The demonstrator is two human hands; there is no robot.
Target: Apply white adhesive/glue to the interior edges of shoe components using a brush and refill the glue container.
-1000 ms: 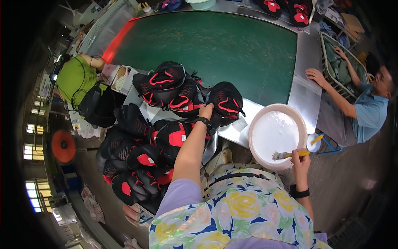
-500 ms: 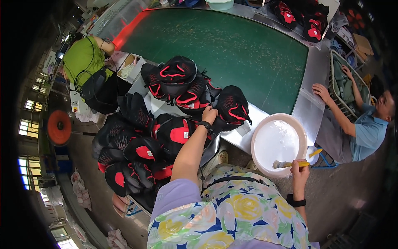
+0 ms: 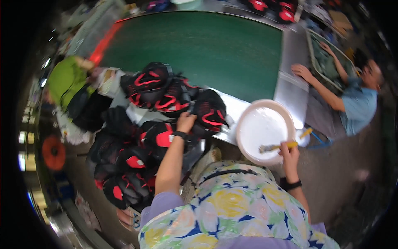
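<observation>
My left hand (image 3: 186, 123) reaches into a heap of black and red shoe uppers. Its fingers are closed at the edge of one shoe upper (image 3: 210, 111), though blur softens the exact grip. Several more uppers (image 3: 159, 85) lie just beyond that hand, and others (image 3: 130, 162) are piled to its left. In my right hand (image 3: 289, 154) is a paintbrush (image 3: 271, 147) with a yellow handle, held level. Its pale bristles are over a round, light pink basin (image 3: 241, 139) containing white liquid; whether they touch the liquid I cannot tell.
A green conveyor belt (image 3: 199, 50) with metal edges (image 3: 290, 87) stretches ahead. At the right sits a person in a blue shirt (image 3: 360, 106), one hand on the metal edge. Someone in green (image 3: 66, 81) is at the left. Another yellow handle (image 3: 306, 133) shows beside the basin.
The whole view has shifted and blurred, so most things appear farther left. Both hands keep their holds, and the brush stays over the basin.
</observation>
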